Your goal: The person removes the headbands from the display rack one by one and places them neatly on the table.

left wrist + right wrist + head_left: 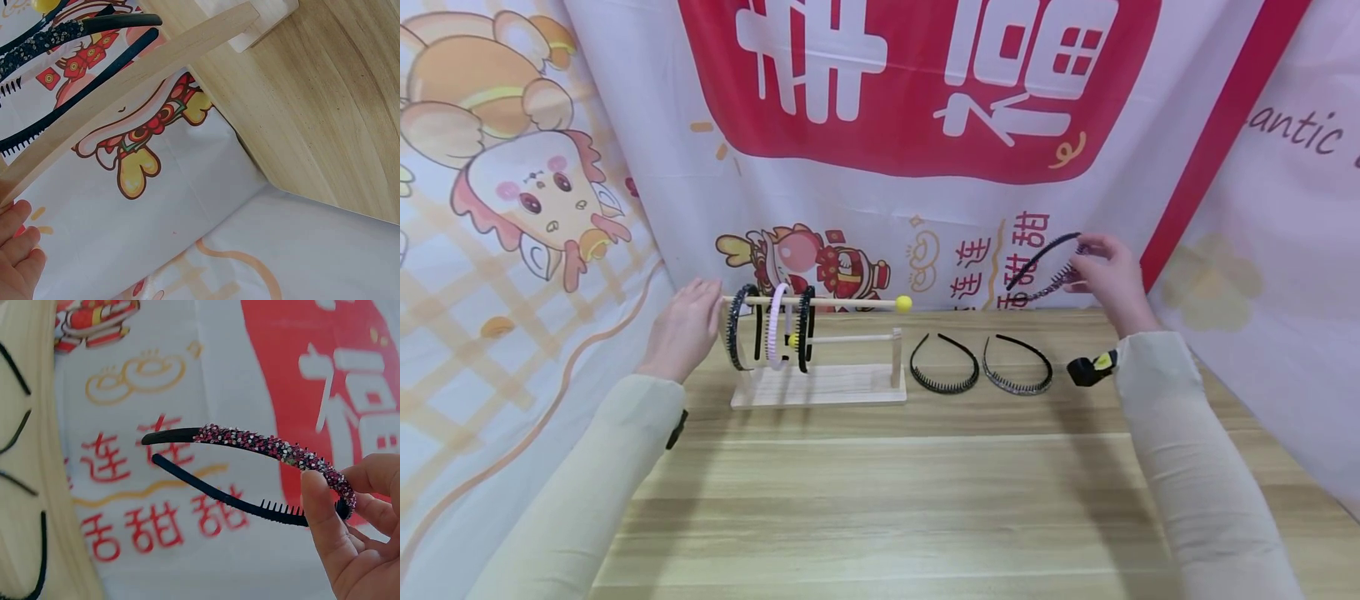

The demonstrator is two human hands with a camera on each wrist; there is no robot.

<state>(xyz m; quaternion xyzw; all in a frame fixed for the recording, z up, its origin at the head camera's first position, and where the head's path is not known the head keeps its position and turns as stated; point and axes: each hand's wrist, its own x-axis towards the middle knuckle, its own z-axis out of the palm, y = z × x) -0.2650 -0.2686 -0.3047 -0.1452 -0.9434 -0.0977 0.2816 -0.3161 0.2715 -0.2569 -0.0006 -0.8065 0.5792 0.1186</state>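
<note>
Our pale sleeves (572, 483) lie nearest; at left, our left hand (683, 327) rests close-set fingers against the wooden rack (850, 387), which bears pink and black headbands (772, 329). Rightward, two loose headbands (943, 387) lie on the table (887, 500), and our right hand (1108, 275) pinches a glittery headband (269, 447) before the printed cloth (632, 75).

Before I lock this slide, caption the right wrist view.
Right hand pinching a black headband studded with pink and silver bits, before a red-and-white printed cloth.
</note>
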